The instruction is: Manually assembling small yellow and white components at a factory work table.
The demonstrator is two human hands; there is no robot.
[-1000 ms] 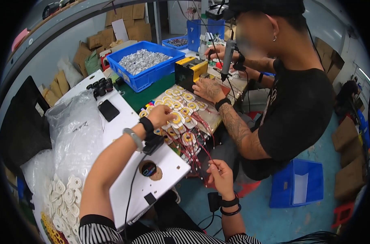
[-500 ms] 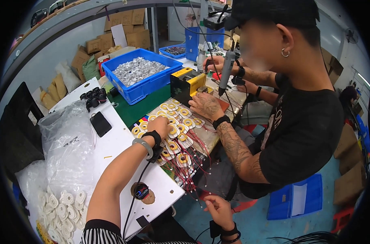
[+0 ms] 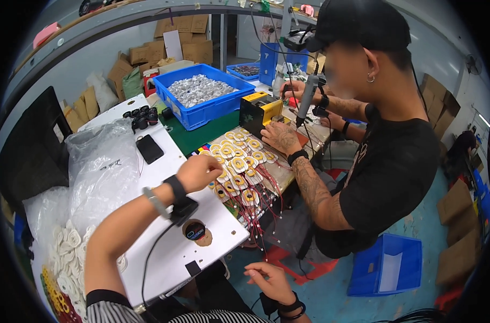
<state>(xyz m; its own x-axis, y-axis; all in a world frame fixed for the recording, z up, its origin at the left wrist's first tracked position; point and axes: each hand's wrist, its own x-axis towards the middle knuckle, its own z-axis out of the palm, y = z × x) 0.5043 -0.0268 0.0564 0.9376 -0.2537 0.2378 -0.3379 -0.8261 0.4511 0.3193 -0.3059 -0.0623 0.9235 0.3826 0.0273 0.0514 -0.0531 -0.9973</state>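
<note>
My left hand [image 3: 197, 171] is held over the white tabletop, beside the left edge of a spread of white oval pads with yellow rings [image 3: 238, 164]. Its fingers are curled in; what they hold, if anything, is hidden. A wristband and a dark box with a cable [image 3: 183, 210] sit on that wrist. Thin dark red wires [image 3: 253, 215] with small white plugs trail from the pads over the table's near edge. My right hand [image 3: 272, 282] hangs low in front of the table, fingers loosely apart and holding nothing.
A co-worker's hand [image 3: 281, 138] rests by a yellow-and-black machine [image 3: 264, 110]. A grey powered driver [image 3: 308, 99] hangs nearby. Beyond stands a blue bin [image 3: 194, 116] of small grey-white parts. Left lie a phone [image 3: 150, 149], a clear plastic bag [image 3: 102, 161] and white pieces [image 3: 65, 245].
My left hand has drawn back left and toward me, off the pads. My right hand has shifted slightly down and left. The view has swung a little left.
</note>
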